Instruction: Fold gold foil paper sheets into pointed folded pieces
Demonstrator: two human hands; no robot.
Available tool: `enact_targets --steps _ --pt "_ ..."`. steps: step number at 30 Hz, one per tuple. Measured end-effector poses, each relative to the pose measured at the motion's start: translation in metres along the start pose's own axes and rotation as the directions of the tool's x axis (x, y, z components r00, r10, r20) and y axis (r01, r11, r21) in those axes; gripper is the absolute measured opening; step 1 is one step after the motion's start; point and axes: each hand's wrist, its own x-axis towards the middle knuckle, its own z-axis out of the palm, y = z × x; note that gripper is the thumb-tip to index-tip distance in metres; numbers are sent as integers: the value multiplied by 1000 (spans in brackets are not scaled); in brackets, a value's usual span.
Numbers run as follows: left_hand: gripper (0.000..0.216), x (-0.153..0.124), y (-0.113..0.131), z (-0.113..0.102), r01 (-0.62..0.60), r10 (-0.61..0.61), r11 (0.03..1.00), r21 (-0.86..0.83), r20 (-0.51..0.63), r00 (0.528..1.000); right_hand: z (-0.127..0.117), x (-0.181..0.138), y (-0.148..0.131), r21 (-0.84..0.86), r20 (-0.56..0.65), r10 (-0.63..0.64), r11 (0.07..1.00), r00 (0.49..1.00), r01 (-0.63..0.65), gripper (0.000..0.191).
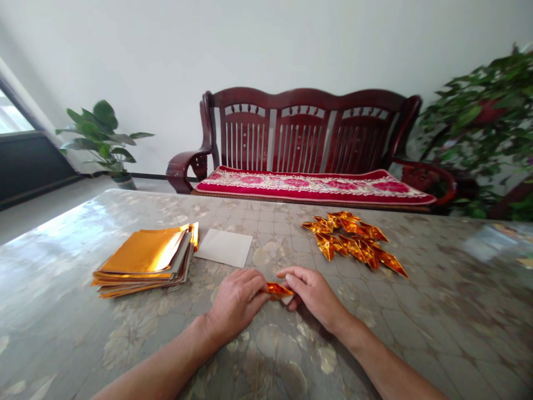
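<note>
A small folded piece of gold foil paper [278, 290] lies between my two hands near the middle of the table, with a pale underside showing at its right end. My left hand [241, 294] pinches its left end between thumb and fingers. At the right end, my right hand [314, 294] has its fingers closed around the tip; the exact grip of its fingertips is partly hidden. Farther left sits a stack of gold foil sheets [144, 253], edges uneven. One sheet lies pale side up [225, 247] beside the stack. Several folded gold foil ingots [353, 239] lie in a loose group at the right.
The table [175, 344] has a patterned, glossy cover. A blurred clear plastic bag [497, 243] lies at its right side. Behind stands a dark red wooden bench [297, 133] with a red floral seat cover [312, 186]. Potted plants [102, 130] flank it.
</note>
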Motion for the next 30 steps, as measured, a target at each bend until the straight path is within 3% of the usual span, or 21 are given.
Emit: enact_targets --steps 5,9,17,24,30 --pt "9 2 -3 0 190 -193 968 -166 -7 981 -4 2 6 206 65 -82 976 995 67 31" --pt "9 3 -3 1 267 -273 935 -233 6 962 -2 4 11 235 77 -130 966 988 109 30" --pt "7 4 0 2 278 -281 948 -155 0 960 -2 4 13 155 32 -174 974 984 167 23" --pt "7 3 5 0 202 -206 977 -68 -52 977 -1 3 9 40 -14 -222 974 975 223 20" --pt "6 1 5 7 277 -292 934 -224 -35 956 3 2 4 -30 -119 -221 975 968 219 20"
